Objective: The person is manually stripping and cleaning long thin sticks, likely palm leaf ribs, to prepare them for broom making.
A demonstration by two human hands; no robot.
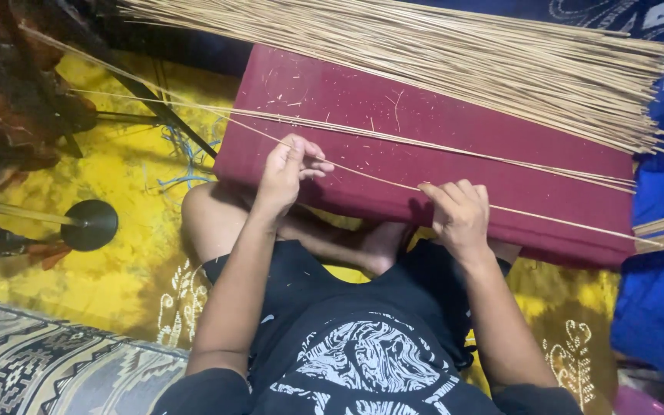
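Nearest, at 6 o'clock, lies a black shirt (pixel 363 361) with a white swirling print, both bare forearms reaching up from it. The left hand (pixel 290 170), toward 11 o'clock of centre, is bent at the wrist with fingertips pinched shut on a thin pale stick (pixel 378 178). The right hand (pixel 459 215), at about 3 o'clock of the left, curls knuckles-up, fingers closed over the same stick where it crosses the near edge of a maroon cushion (pixel 455 123). The cushion is flat, cloth-covered, flecked with fibres. Beyond it, at 12 to 2 o'clock, a thick fan of straw-coloured sticks (pixel 439 54) lies across. Yellow patterned cloth (pixel 124 200) spreads at 9 o'clock.
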